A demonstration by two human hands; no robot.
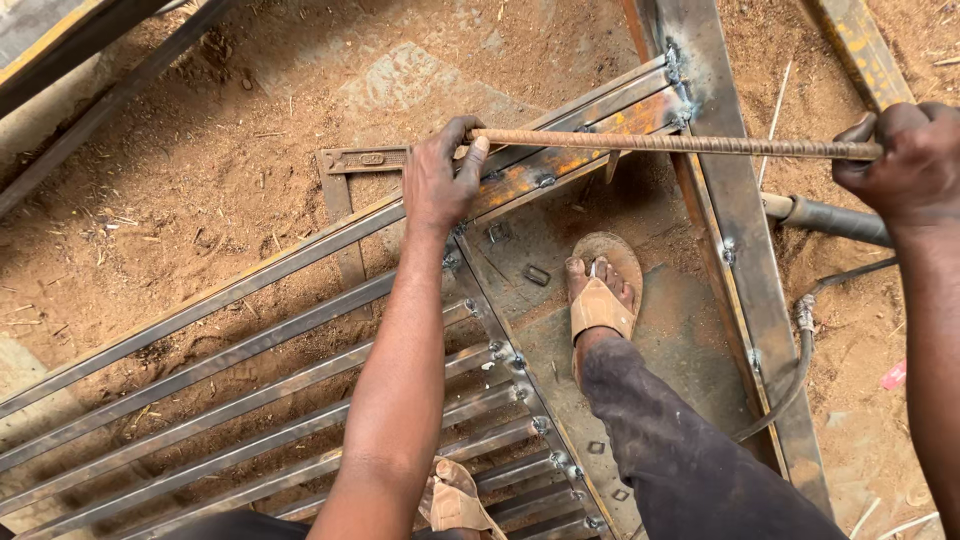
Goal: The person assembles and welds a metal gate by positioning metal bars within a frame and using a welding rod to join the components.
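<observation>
Overhead view of two bare hands holding a ribbed steel rod (670, 144) level above a welded metal frame (740, 230). The left hand (440, 180) is closing around one end of the rod, its thumb and fingers wrapping the bar; the rod's tip is hiding inside that grip. The right hand (900, 155) is clenching the opposite end in a tight fist, and whether the rod is continuing past the fist cannot be told, since the hand is covering it and lying close to the picture's edge. Between the two grips the rod is crossing over the frame's upright flat bar and the rusted cross-member (560, 160). Below the left grip, a row of parallel steel slats (250, 400) is running off the lower left edge, cut off there. Below the rod's midpoint, a sandalled foot (600, 290) is resting on a dusty plate; a second sandal (455, 500) is partly hiding behind the left forearm. Under the right grip, a grey hose (830, 218) is lying on the red soil (200, 150), its far end hiding behind the right wrist.
</observation>
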